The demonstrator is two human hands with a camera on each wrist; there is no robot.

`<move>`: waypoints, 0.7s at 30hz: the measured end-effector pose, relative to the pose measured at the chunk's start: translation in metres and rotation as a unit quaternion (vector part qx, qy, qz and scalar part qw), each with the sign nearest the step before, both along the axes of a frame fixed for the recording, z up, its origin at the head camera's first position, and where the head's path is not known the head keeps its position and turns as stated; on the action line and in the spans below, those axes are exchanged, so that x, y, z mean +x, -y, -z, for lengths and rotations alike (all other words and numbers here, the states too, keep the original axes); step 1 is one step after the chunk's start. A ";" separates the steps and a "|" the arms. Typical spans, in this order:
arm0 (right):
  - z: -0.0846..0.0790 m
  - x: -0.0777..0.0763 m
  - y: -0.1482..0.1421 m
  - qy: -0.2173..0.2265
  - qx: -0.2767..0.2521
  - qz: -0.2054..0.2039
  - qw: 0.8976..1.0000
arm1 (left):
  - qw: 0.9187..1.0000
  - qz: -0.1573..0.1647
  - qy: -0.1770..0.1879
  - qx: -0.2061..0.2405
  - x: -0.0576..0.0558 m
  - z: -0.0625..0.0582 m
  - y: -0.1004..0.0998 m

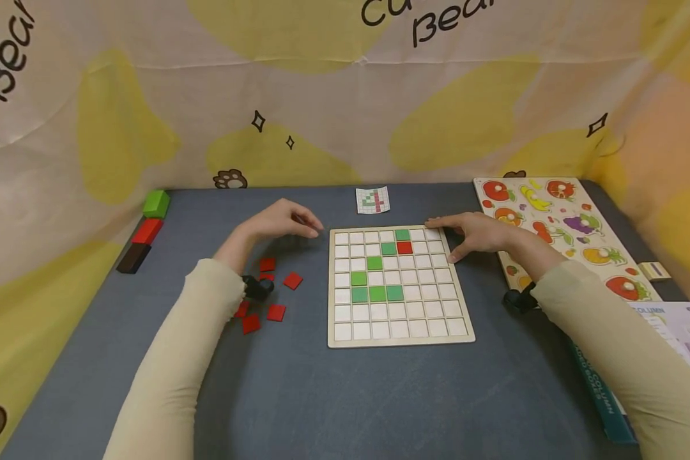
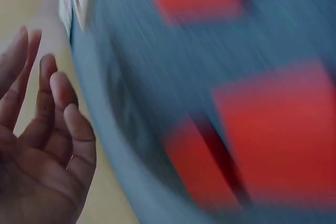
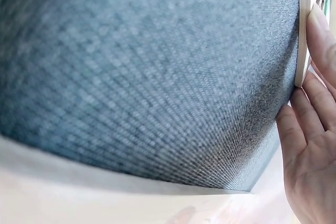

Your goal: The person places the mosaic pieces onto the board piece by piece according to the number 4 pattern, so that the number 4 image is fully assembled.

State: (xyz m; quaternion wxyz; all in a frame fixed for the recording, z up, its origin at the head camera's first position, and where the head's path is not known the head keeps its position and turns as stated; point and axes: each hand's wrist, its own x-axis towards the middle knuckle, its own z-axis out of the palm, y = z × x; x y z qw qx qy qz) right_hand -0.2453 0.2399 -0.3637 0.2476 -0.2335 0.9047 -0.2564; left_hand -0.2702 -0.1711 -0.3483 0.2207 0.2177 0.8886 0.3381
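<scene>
A square wooden grid board (image 1: 401, 344) lies on the table, with several green tiles (image 1: 376, 294) and one red tile (image 1: 404, 247) in its white squares. My right hand (image 1: 476, 231) holds the board's far right corner, thumb against the right edge and fingers along the far edge. In the right wrist view, that thumb (image 3: 321, 38) touches the board's pale rim. My left hand (image 1: 282, 218) hovers left of the board, fingers loosely bent, and no object shows in it. Several loose red tiles (image 1: 292, 281) lie near the left wrist; they look blurred in the left wrist view.
A small pattern card (image 1: 373, 200) lies beyond the board. Green (image 1: 156, 204), red (image 1: 147, 231) and dark (image 1: 133, 258) blocks line the table's left edge. To the right are a fruit puzzle board (image 1: 600, 255), a teal box (image 1: 604, 396) and a printed sheet (image 1: 675, 329).
</scene>
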 end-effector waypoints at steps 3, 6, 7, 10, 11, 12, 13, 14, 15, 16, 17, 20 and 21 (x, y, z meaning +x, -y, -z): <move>0.000 0.000 -0.002 0.000 -0.002 -0.002 1.000 | 1.000 0.007 0.020 -0.018 0.002 0.003 0.033; 0.000 0.000 -0.003 -0.001 -0.002 -0.003 1.000 | 0.997 0.036 0.051 -0.037 0.007 0.006 0.057; 0.001 0.000 -0.003 -0.001 -0.002 -0.002 1.000 | 0.996 0.045 0.063 -0.044 0.008 0.006 0.063; 0.001 0.000 -0.003 -0.002 -0.004 -0.004 1.000 | 0.992 0.066 0.091 -0.063 0.014 0.005 0.073; 0.000 0.000 -0.003 -0.001 -0.004 -0.003 1.000 | 0.991 0.074 0.090 -0.070 0.016 0.004 0.074; 0.000 0.000 -0.003 -0.001 -0.003 -0.005 1.000 | 0.990 0.076 0.090 -0.077 0.017 0.004 0.075; 0.000 0.000 -0.003 -0.002 -0.003 -0.005 1.000 | 0.989 0.078 0.088 -0.085 0.019 0.003 0.075; 0.000 0.000 -0.003 -0.002 -0.004 -0.005 1.000 | 0.989 0.079 0.082 -0.091 0.020 0.003 0.075; 0.000 0.000 -0.003 -0.002 -0.004 -0.005 1.000 | 0.990 0.080 0.074 -0.095 0.021 0.003 0.074; 0.000 0.000 -0.003 -0.002 -0.004 -0.005 1.000 | 0.990 0.078 0.063 -0.099 0.022 0.004 0.073; 0.000 0.000 -0.002 -0.002 -0.004 -0.005 1.000 | 0.991 0.076 0.049 -0.102 0.024 0.004 0.071; 0.000 0.000 -0.001 -0.001 -0.007 -0.005 1.000 | 0.993 0.050 0.016 -0.103 0.025 0.006 0.067; 0.000 -0.001 -0.001 -0.001 -0.008 -0.006 1.000 | 0.994 0.037 0.005 -0.100 0.026 0.007 0.065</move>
